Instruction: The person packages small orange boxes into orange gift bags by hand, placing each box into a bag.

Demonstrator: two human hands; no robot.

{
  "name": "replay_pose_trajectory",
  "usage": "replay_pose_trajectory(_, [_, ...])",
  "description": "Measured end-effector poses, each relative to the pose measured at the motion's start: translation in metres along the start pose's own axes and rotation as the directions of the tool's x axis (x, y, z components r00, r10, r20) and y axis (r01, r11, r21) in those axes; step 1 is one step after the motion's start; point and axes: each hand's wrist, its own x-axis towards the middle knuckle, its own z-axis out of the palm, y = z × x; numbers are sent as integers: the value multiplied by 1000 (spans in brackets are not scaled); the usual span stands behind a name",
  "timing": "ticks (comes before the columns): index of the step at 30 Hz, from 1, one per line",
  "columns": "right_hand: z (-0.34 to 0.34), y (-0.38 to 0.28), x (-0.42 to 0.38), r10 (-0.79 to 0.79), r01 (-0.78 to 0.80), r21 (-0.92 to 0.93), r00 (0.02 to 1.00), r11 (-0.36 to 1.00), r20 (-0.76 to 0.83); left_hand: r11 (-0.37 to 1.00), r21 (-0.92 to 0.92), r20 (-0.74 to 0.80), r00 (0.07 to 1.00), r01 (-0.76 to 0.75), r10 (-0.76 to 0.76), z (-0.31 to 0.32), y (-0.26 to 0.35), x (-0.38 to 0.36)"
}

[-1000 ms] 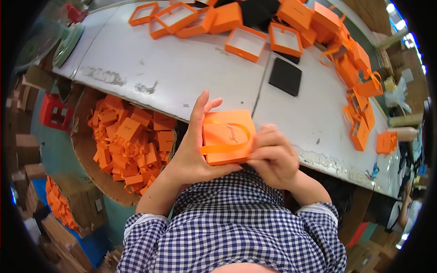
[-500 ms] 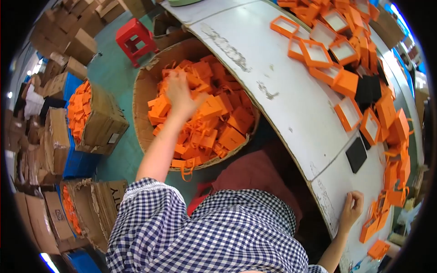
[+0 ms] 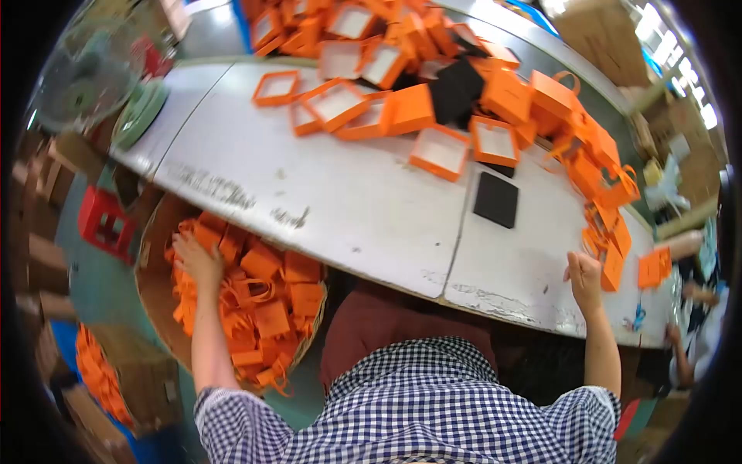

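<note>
My left hand (image 3: pixel 199 263) reaches down into a large round cardboard bin (image 3: pixel 147 298) at the left, its fingers spread over the heap of small orange boxes (image 3: pixel 272 319) with ribbon loops; no box shows in its grasp. My right hand (image 3: pixel 585 278) is above the right part of the white table (image 3: pixel 371 209), with curled fingers and nothing visible in them. Closest to it are orange ribboned boxes (image 3: pixel 612 263) along the table's right side. A black square pad (image 3: pixel 495 199) lies flat to the left of that hand.
Open orange box trays (image 3: pixel 334 104) and black pads (image 3: pixel 456 87) pile up along the table's far side. A green fan base (image 3: pixel 141 114) stands at the far left end. A red stool (image 3: pixel 107 223) is on the floor. At the right edge a co-worker's arm (image 3: pixel 682 356) shows.
The view has swung to the right, so the table now spans the middle. My left hand stays over the bin, lower among the boxes. My right hand is now nearer the ribboned boxes.
</note>
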Motion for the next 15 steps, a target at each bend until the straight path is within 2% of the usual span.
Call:
replay_pose_trajectory(1, [-3, 1, 0, -90, 88, -86, 996, 992, -21, 973, -192, -204, 975, -124, 83, -22, 13, 18])
replay_pose_trajectory(2, [-4, 0, 2, -178, 171, -177, 984, 969, -26, 823, -368, -460, 854, -432, 243, -73, 44, 23])
replay_pose_trajectory(3, [-3, -14, 10, -207, 191, -218, 977, 957, -52, 669, -429, -513, 773, -607, 373, -113, 78, 26])
replay_pose_trajectory(4, [4, -35, 23, -243, 218, -257, 968, 942, -70, 464, -572, -523, 737, -676, 429, -158, 130, 11])
replay_pose_trajectory(5, [17, -43, 36, -271, 251, -199, 959, 947, -80, 301, -608, -539, 660, -735, 524, -187, 171, -6])
replay_pose_trajectory(6, [34, -50, 52, -306, 291, -143, 947, 946, -98, 235, -417, -593, 459, -878, 661, -203, 205, -13])
replay_pose_trajectory(7, [46, -63, 70, -361, 349, -139, 929, 927, -80, 166, -397, -588, 388, -903, 710, -227, 239, -28])
replay_pose_trajectory(8, [56, -75, 85, -413, 402, -136, 909, 905, -62, 170, -388, -559, 377, -906, 738, -239, 270, -38])
replay_pose_trajectory(9, [68, -86, 96, -387, 374, -165, 921, 912, -52, 152, -381, -571, 362, -912, 737, -233, 292, -28])
replay_pose_trajectory(11, [76, -84, 101, -357, 341, -195, 933, 919, -48, 426, -362, -331, 541, -829, 773, -207, 327, -11])
replay_pose_trajectory(12, [77, -80, 99, -373, 372, -145, 928, 917, 18, 417, -356, -341, 532, -836, 775, -208, 326, -6])
replay_pose_trajectory(13, [77, -77, 97, -393, 400, -93, 915, 912, 87, 404, -421, -263, 535, -812, 803, -206, 321, -4])
replay_pose_trajectory(14, [75, -73, 83, -469, 467, -215, 882, 858, 47, 395, -484, -177, 529, -781, 830, -204, 314, -8])
replay_pose_trajectory(15, [73, -67, 72, -464, 461, -213, 885, 861, 42, 279, -476, -284, 446, -834, 849, -205, 298, -20])
